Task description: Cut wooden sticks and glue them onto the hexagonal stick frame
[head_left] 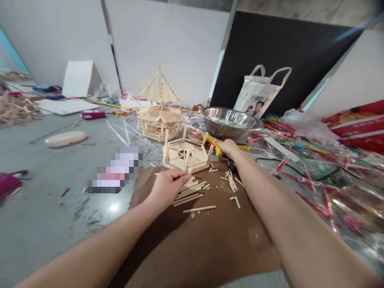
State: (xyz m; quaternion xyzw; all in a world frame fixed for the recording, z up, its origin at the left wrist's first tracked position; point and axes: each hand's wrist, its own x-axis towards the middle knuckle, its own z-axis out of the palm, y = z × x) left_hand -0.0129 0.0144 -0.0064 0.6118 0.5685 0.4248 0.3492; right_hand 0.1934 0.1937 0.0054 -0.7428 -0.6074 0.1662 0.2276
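My left hand [168, 185] is closed in a pinch, with the pale end of a small wooden stick [190, 171] showing at the fingertips. Just beyond it stands a many-sided frame of wooden sticks [174, 163] with upright posts and a slatted rim. My right hand [230, 148] is wrapped round a yellow glue gun [218, 150], to the right of the frame. Loose wooden sticks [192, 198] lie on the brown sheet [216, 244] beneath my left hand, and shorter pieces [231, 182] are scattered to the right.
Behind the frame rises a stick pavilion [160, 120] with a pointed roof. A metal bowl [231, 130] and a white bag [255, 94] are at the back right. Plastic strips [318, 192] clutter the right side. A white oval case [66, 139] lies on the left.
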